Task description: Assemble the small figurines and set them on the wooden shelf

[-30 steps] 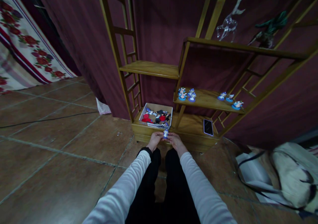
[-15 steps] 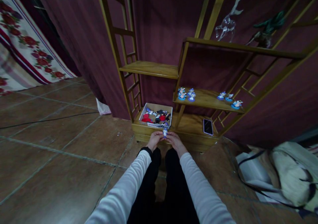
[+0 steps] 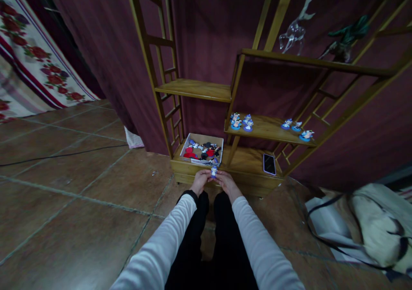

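A small purple-and-white figurine [image 3: 214, 171] is held upright between my two hands, just in front of the low wooden cabinet. My left hand [image 3: 201, 181] grips it from the left and my right hand [image 3: 226, 181] from the right, fingers closed at its base. Right behind the hands, an open cardboard box [image 3: 184, 152] holds a jumble of figurines in red, black, white and purple. On the shelf [image 3: 262, 129] to the right, several similar figurines [image 3: 248, 125] stand in a cluster at the left end, and more figurines [image 3: 296, 127] stand at the right end.
A phone [image 3: 269, 164] lies on the cabinet's lower board. Higher up, a clear deer ornament [image 3: 292, 32] and a dark green sculpture [image 3: 346, 39] stand on the upper shelf [image 3: 315, 61]. A pale bag [image 3: 376, 225] with a black strap sits on the floor at right. A cable [image 3: 64, 155] crosses the tiles.
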Motion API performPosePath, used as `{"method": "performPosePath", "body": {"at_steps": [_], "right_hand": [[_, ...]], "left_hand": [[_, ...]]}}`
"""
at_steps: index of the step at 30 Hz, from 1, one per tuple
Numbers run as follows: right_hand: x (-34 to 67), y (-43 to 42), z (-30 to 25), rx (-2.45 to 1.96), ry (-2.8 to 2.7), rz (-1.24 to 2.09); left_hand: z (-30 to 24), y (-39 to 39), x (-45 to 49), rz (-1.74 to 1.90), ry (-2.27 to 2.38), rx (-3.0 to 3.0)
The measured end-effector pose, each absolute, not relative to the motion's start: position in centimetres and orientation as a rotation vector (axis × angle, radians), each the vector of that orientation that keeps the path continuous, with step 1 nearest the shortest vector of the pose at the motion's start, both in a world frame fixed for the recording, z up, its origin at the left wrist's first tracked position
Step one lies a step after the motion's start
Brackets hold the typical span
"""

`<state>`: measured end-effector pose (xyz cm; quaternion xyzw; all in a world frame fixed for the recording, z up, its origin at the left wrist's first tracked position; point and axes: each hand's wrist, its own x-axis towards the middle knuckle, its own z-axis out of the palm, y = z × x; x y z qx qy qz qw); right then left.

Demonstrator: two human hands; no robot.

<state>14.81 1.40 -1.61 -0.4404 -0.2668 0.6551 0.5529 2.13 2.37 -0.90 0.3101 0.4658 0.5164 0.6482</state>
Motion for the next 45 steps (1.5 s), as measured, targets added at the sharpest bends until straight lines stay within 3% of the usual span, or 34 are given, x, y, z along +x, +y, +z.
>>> {"method": "performPosePath", "body": {"at_steps": [45], "right_hand": [[14.0,1.0,-0.5,-1.072,-0.719,1.505]], "left_hand": [[-0.5,2.1,1.8,1.17,1.026,0.775]]}}
